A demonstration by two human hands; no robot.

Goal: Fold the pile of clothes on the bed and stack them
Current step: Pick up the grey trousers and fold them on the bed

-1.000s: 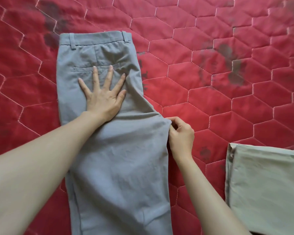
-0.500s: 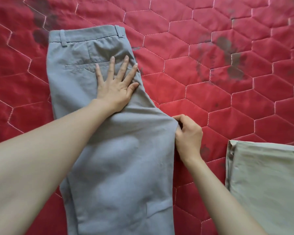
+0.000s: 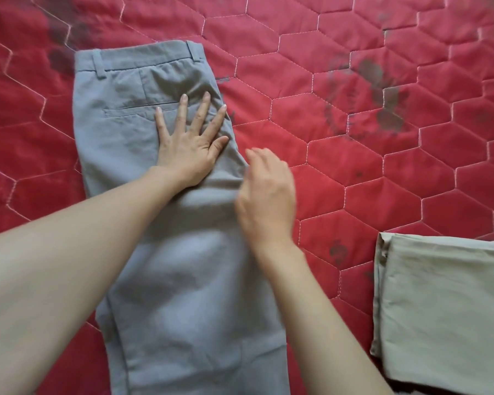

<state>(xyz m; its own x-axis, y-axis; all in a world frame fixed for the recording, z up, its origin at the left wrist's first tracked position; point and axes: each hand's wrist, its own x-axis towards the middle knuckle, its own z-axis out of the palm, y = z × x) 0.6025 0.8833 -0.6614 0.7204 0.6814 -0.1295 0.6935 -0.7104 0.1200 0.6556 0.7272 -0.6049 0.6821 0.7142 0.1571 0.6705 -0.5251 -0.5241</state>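
Grey trousers lie lengthwise on the red quilted bed, folded leg over leg, waistband at the far end and legs running off the near edge of view. My left hand presses flat on the seat just below the back pocket, fingers spread. Blurred with motion, my right hand hovers at the trousers' right edge near the crotch curve, fingers loosely bent and holding nothing. A folded beige garment lies at the near right.
Dark grey printed patches mark the red quilt at the far left and the right middle. Bare quilt stretches between the trousers and the beige garment and across the far side.
My right hand has let go of the trousers' right edge and moved up toward my left hand. My left hand has slid rightward on the seat.
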